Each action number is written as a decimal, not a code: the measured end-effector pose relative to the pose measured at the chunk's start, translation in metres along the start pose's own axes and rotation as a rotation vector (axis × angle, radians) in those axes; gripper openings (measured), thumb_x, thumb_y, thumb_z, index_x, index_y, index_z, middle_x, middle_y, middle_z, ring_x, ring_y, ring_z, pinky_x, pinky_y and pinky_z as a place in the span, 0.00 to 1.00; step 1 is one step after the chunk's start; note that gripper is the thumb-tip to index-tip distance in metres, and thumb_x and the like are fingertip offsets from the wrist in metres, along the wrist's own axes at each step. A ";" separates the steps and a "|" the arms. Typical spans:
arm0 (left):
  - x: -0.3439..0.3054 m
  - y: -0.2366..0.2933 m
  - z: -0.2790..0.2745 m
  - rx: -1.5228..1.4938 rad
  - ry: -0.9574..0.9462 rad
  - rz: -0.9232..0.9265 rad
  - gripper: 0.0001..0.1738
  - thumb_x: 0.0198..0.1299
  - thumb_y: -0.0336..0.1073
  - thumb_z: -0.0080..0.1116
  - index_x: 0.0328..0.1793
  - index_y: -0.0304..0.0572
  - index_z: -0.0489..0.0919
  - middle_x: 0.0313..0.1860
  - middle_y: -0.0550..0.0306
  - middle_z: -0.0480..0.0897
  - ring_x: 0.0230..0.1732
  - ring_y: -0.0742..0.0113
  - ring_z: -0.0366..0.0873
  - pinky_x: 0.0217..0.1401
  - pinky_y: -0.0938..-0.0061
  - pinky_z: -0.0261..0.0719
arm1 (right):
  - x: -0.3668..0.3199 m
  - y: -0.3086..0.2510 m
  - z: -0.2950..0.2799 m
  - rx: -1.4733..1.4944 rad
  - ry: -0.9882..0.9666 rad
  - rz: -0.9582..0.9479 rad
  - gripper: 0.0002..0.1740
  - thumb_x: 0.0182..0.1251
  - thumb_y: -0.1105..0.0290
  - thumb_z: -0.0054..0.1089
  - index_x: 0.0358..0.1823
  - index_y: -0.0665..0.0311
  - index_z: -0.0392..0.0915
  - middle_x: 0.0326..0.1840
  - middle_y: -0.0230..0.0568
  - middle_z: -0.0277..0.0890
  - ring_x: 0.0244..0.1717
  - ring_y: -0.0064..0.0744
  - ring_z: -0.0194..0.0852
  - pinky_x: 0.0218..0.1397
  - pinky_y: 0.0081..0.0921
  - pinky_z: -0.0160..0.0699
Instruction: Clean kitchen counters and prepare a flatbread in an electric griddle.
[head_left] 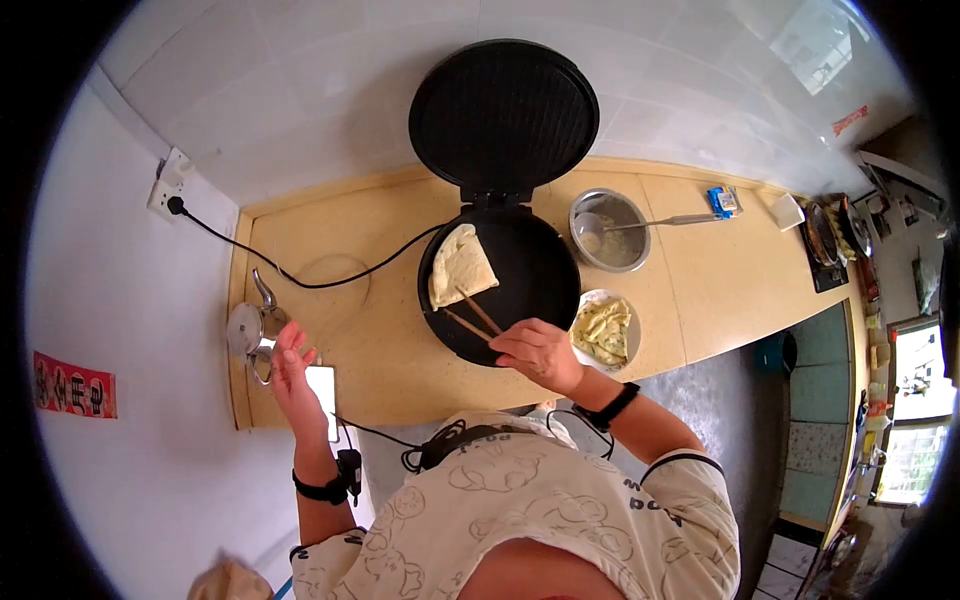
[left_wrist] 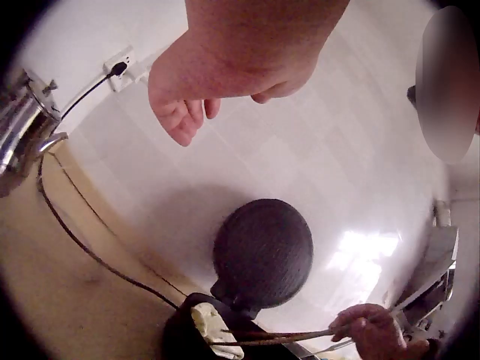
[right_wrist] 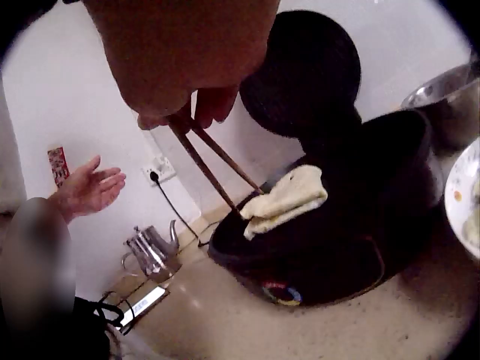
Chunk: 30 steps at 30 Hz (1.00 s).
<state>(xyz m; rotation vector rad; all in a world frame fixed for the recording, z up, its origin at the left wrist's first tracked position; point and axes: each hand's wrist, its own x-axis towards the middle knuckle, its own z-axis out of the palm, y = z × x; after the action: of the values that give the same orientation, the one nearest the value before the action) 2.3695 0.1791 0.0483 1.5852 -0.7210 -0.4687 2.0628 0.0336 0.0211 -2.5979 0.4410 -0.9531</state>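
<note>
A black electric griddle pan (head_left: 530, 290) stands on the wooden counter with its lid (head_left: 503, 112) raised. A folded pale pancake (head_left: 460, 265) lies in the pan's left part. My right hand (head_left: 535, 352) grips a pair of brown chopsticks (head_left: 472, 318) whose tips touch the pancake's edge (right_wrist: 259, 204). My left hand (head_left: 292, 375) hovers open, holding nothing, above the counter's left end near a steel teapot (head_left: 250, 328). In the left wrist view the left hand's (left_wrist: 217, 71) fingers hang relaxed.
A steel bowl (head_left: 610, 230) of batter with a ladle stands right of the pan. A white plate (head_left: 605, 330) of folded pancakes sits at the front right. A black cord (head_left: 300, 275) runs from the wall socket (head_left: 170, 185) to the pan. A phone (head_left: 322, 395) lies by the front edge.
</note>
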 end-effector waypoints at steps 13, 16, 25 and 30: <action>0.002 0.002 0.004 -0.017 0.026 -0.025 0.24 0.69 0.47 0.38 0.60 0.36 0.70 0.58 0.51 0.72 0.59 0.63 0.69 0.57 0.70 0.68 | -0.023 0.030 0.027 -0.424 -0.329 -0.361 0.24 0.48 0.65 0.57 0.50 0.59 0.74 0.47 0.32 0.71 0.51 0.33 0.66 0.51 0.27 0.70; 0.003 0.001 0.003 -0.024 0.032 -0.017 0.23 0.69 0.45 0.39 0.60 0.36 0.71 0.57 0.52 0.73 0.58 0.63 0.69 0.56 0.69 0.69 | -0.011 0.051 0.045 -0.447 -0.313 -0.328 0.24 0.45 0.64 0.57 0.48 0.61 0.75 0.45 0.34 0.71 0.49 0.33 0.67 0.51 0.28 0.70; -0.002 -0.003 0.001 -0.040 0.022 -0.030 0.23 0.69 0.46 0.39 0.58 0.36 0.72 0.57 0.52 0.73 0.58 0.64 0.69 0.55 0.70 0.70 | 0.014 0.068 0.018 -0.080 0.260 0.355 0.18 0.50 0.79 0.62 0.46 0.59 0.78 0.35 0.40 0.76 0.35 0.38 0.75 0.37 0.23 0.76; 0.003 -0.007 0.009 -0.014 -0.082 -0.035 0.27 0.69 0.51 0.35 0.62 0.38 0.68 0.61 0.52 0.70 0.60 0.62 0.67 0.58 0.69 0.66 | -0.016 0.092 -0.016 0.861 0.730 0.787 0.11 0.64 0.73 0.55 0.47 0.68 0.76 0.36 0.37 0.78 0.34 0.26 0.76 0.36 0.22 0.75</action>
<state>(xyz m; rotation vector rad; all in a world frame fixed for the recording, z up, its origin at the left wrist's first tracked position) 2.3671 0.1703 0.0400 1.5749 -0.7515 -0.5665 2.0243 -0.0457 -0.0145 -1.1054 0.8835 -1.3355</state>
